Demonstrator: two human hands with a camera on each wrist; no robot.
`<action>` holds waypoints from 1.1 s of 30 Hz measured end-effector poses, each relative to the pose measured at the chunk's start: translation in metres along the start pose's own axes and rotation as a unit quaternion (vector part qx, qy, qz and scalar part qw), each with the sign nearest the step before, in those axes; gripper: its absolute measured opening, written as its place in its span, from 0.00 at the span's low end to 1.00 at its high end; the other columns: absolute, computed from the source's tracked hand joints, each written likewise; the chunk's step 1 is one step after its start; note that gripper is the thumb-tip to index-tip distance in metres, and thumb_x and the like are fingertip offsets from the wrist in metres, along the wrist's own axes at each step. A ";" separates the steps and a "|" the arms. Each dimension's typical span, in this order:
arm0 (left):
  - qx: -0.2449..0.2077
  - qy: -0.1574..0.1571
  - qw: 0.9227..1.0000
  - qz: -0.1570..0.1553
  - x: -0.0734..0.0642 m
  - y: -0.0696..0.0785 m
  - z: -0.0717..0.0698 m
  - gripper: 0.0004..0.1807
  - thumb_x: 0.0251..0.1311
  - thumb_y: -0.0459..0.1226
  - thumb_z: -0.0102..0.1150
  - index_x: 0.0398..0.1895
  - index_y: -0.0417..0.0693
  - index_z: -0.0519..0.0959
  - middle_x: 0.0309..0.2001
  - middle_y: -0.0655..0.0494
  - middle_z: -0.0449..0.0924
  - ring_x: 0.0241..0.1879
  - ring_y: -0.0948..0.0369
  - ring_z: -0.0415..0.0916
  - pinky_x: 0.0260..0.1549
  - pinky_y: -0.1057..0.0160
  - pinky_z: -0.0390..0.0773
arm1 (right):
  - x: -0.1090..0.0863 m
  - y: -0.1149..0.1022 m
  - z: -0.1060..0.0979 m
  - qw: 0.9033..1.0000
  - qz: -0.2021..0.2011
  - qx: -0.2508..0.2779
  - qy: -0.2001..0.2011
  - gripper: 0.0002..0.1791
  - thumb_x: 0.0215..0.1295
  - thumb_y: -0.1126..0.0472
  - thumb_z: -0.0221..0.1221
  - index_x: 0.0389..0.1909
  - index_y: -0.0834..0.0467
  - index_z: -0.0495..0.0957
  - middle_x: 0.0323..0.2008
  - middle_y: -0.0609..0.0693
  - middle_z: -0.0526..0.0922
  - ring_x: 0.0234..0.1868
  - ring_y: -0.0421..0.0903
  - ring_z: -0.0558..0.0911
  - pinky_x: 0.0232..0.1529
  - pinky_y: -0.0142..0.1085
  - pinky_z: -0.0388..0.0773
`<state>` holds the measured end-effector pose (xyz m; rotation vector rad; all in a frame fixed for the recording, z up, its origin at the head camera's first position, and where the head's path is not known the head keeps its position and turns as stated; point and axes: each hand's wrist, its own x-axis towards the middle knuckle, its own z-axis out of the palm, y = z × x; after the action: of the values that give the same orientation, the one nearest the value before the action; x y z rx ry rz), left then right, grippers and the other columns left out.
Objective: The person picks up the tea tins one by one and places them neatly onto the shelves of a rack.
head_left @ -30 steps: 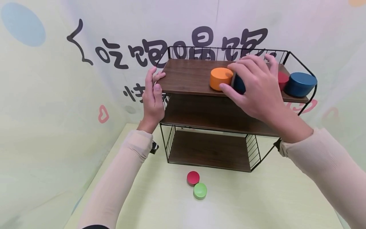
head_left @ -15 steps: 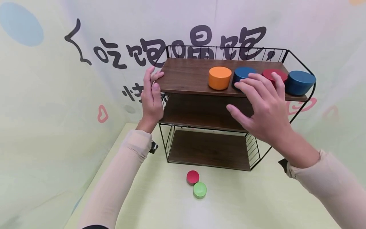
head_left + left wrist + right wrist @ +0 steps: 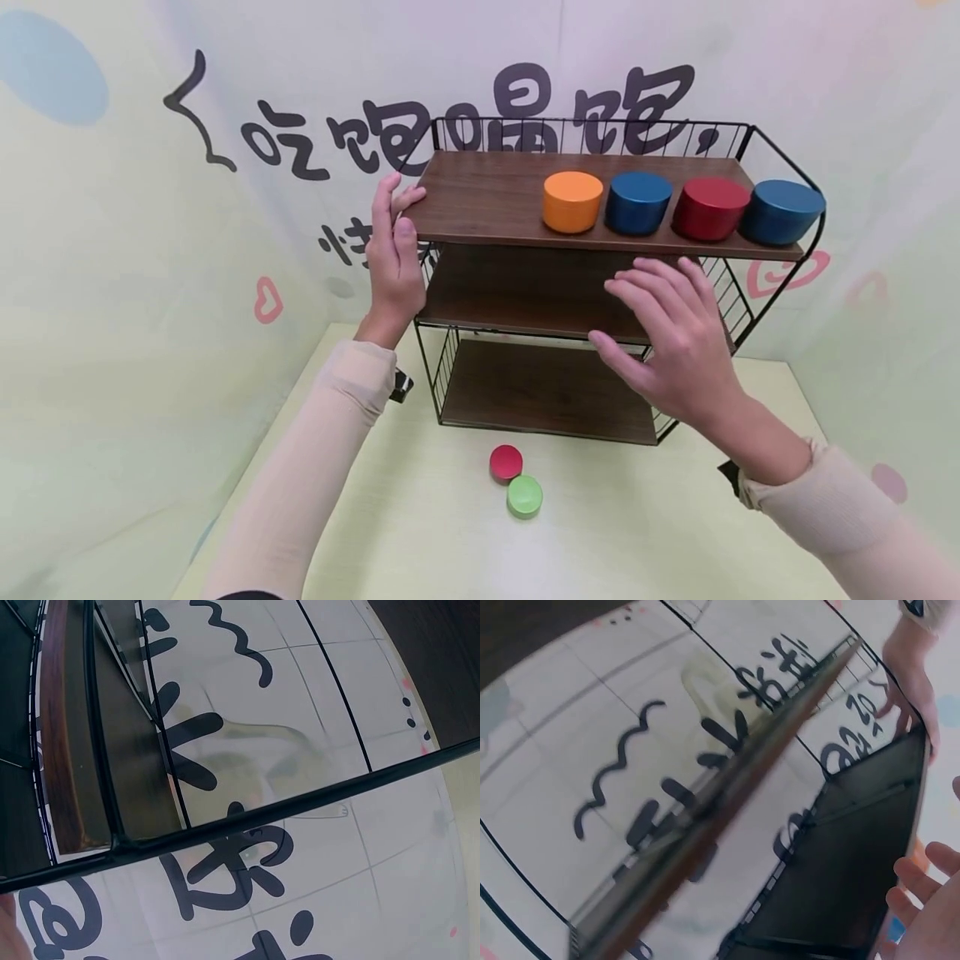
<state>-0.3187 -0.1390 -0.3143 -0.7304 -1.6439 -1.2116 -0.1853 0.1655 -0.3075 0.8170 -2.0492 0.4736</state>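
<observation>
A dark brown wooden shelf rack (image 3: pixel 555 387) with a black wire frame stands on the table, its boards in three tiers. My left hand (image 3: pixel 395 267) grips its upper left corner, and in the right wrist view this hand (image 3: pixel 911 682) has its fingers over the board's end. Along the top board stand an orange round tin (image 3: pixel 572 202), a blue round tin (image 3: pixel 638 203), a red round tin (image 3: pixel 711 208) and another blue tin (image 3: pixel 782 212). Below them, in front of the middle tier, my right hand (image 3: pixel 667 342) hovers with fingers spread and nothing held.
On the pale table (image 3: pixel 420 533), in front of the rack, a small red round tin (image 3: pixel 506 463) touches a light green one (image 3: pixel 524 497). Behind the rack hangs a pale printed cloth (image 3: pixel 300 67) with black lettering.
My right hand has come away from the orange and blue tins, moving down in front of the rack. All the tins on top now show fully. The left hand stays at the corner.
</observation>
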 end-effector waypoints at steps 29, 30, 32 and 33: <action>-0.007 -0.001 1.000 -0.003 0.008 0.039 -0.001 0.22 0.67 0.25 0.34 0.63 0.24 0.61 0.51 0.30 0.78 0.58 0.40 0.73 0.59 0.59 0.67 | -0.113 -0.029 0.078 0.994 0.048 0.066 -0.074 0.31 0.72 0.38 0.49 0.52 0.62 0.81 0.50 0.58 0.83 0.55 0.57 0.78 0.60 0.59 0.63; -0.007 -0.001 1.000 -0.002 0.008 0.039 -0.001 0.22 0.67 0.25 0.35 0.63 0.25 0.61 0.51 0.30 0.78 0.58 0.40 0.73 0.60 0.59 0.67 | -0.117 -0.030 0.080 0.994 0.050 0.068 -0.076 0.31 0.72 0.38 0.49 0.52 0.62 0.80 0.50 0.57 0.83 0.55 0.57 0.78 0.60 0.59 0.64; -0.009 -0.001 1.000 -0.001 0.008 0.039 -0.001 0.22 0.68 0.26 0.35 0.63 0.25 0.61 0.51 0.30 0.78 0.58 0.40 0.73 0.60 0.59 0.67 | -0.124 -0.033 0.086 0.993 0.052 0.073 -0.077 0.31 0.72 0.38 0.50 0.52 0.62 0.80 0.50 0.58 0.83 0.55 0.57 0.78 0.59 0.59 0.65; -0.009 -0.001 1.000 0.000 0.008 0.039 -0.001 0.22 0.68 0.27 0.35 0.63 0.25 0.61 0.52 0.30 0.78 0.58 0.40 0.73 0.60 0.59 0.67 | -0.128 -0.035 0.088 0.993 0.054 0.075 -0.079 0.30 0.71 0.38 0.50 0.52 0.61 0.80 0.50 0.57 0.83 0.55 0.56 0.78 0.59 0.58 0.65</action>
<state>-0.2878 -0.1276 -0.2920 -0.7433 -1.6365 -1.2282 -0.1587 0.1365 -0.4614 0.8591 -2.2321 0.6471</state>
